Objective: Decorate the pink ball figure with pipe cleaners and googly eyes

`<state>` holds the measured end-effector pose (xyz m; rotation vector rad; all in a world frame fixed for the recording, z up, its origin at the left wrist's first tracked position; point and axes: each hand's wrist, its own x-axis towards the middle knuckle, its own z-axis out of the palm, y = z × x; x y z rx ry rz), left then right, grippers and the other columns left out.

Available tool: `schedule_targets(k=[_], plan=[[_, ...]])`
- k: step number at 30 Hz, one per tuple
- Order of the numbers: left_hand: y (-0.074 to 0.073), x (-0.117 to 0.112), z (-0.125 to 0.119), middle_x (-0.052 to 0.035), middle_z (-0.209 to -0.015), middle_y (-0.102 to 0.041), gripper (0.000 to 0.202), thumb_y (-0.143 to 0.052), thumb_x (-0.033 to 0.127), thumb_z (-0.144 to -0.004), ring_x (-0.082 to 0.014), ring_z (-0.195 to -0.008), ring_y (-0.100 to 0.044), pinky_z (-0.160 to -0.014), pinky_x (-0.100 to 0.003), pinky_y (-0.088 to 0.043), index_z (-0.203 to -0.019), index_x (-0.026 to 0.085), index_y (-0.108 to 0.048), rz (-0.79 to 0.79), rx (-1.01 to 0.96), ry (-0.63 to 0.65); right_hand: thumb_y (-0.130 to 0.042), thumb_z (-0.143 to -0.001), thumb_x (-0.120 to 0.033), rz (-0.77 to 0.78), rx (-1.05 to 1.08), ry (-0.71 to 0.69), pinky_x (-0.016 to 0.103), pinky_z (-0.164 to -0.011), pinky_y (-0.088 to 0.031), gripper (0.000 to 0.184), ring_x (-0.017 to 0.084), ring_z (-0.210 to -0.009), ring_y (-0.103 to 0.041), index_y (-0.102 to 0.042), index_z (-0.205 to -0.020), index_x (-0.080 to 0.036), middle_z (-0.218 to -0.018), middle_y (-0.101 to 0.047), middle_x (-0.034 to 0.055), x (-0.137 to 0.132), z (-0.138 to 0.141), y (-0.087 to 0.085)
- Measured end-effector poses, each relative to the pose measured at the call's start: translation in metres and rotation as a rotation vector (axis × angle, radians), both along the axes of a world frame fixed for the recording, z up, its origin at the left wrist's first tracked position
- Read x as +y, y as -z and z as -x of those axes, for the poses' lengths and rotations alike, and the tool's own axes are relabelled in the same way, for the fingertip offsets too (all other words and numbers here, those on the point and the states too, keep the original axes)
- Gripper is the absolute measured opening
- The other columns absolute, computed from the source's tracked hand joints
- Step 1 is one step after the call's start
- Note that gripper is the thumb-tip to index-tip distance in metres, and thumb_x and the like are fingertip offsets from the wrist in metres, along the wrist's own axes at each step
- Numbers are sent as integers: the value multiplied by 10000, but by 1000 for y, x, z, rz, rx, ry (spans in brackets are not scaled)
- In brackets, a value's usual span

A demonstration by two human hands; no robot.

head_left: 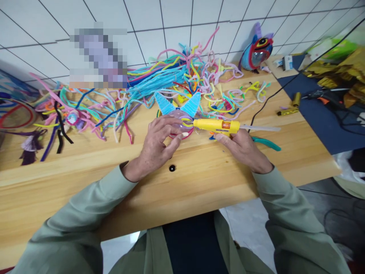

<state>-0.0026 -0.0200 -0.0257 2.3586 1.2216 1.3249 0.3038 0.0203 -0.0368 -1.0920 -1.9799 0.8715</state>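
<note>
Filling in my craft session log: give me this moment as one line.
left hand: holds pipe-cleaner fish | right hand: holds yellow glue gun, nozzle at fish | table: loose pipe cleaners behind

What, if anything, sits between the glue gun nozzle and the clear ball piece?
Nothing visible. The yellow hot glue gun in the right hand points its nozzle straight at the clear plastic ball with blue pipe-cleaner ears, steadied by the left hand.
</note>
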Motion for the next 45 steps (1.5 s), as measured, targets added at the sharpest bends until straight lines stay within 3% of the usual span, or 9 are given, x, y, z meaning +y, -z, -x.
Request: schedule_targets(k=[5,9,14,18,25,31,35,41,45], plan=[[0,0,3,-60,-1288,-857,48,-699,256,-1109,-274,-1299,-781,-1177,-523,-571,-1069,266,-722,21,25,-32,-767,-1018,-691,87,156,63,437,-873,-640,406,282,-956,-784,-834,-1003,-291,-982,-833,42,-8,-14,-19],[-2,0,3,-50,-1273,-862,50,-708,255,-1100,-277,-1282,-787,-1173,-524,-576,-1067,273,-740,15,0,-18,-866,-927,-577,76,273,388,383,-802,-592,340,243,-925,-764,-848,-1074,-271,-1028,-856,63,-7,-68,-26],[-3,2,5,-39,-1225,-872,43,-722,272,-1094,-284,-1248,-807,-1143,-530,-605,-1090,295,-758,3,-9,-13,-823,-895,-376,129,125,904,335,-650,-468,146,177,-732,-608,-797,-933,-238,-909,-791,57,16,-155,-4],[-5,2,6,-53,-1258,-864,25,-736,302,-1095,-296,-1256,-807,-1139,-553,-607,-1074,295,-749,18,-9,-29,-759,-921,-355,142,-135,1043,364,-752,-505,188,225,-846,-660,-781,-1045,-216,-992,-803,70,34,-186,22],[-6,1,8,-57,-1241,-855,83,-742,347,-1092,-308,-1257,-803,-1121,-553,-616,-1034,289,-729,38,-15,-52,-711,-919,-372,65,-332,974,457,-926,-570,253,309,-1008,-715,-772,-1103,-210,-1143,-835,161,33,-194,31],[-9,0,5,-59,-1310,-853,108,-727,365,-1097,-296,-1286,-802,-1155,-543,-619,-1024,285,-725,66,-15,-70,-765,-884,-553,-185,-407,1071,593,-1063,-586,455,365,-1148,-693,-733,-1181,-210,-1221,-792,185,-10,-187,42],[-7,-1,9,-61,-1316,-849,101,-736,354,-1088,-304,-1282,-800,-1158,-546,-619,-1022,278,-731,74,-4,-77,-676,-955,-486,-310,-397,1036,583,-1112,-578,385,356,-1217,-714,-739,-1224,-217,-1288,-801,190,-33,-170,33],[0,2,16,-75,-1298,-849,57,-781,330,-1059,-334,-1251,-803,-1118,-571,-610,-1028,292,-752,35,-49,-58,-658,-899,-346,67,-377,1139,450,-886,-573,168,282,-885,-726,-793,-905,-246,-935,-829,92,-37,-202,-2],[-4,-2,13,-77,-1293,-839,42,-781,326,-1060,-331,-1224,-801,-1091,-561,-610,-1045,292,-762,29,-59,-64,-779,-837,-418,173,-244,928,397,-783,-538,163,254,-815,-695,-813,-863,-261,-835,-807,43,-55,-190,-17]])
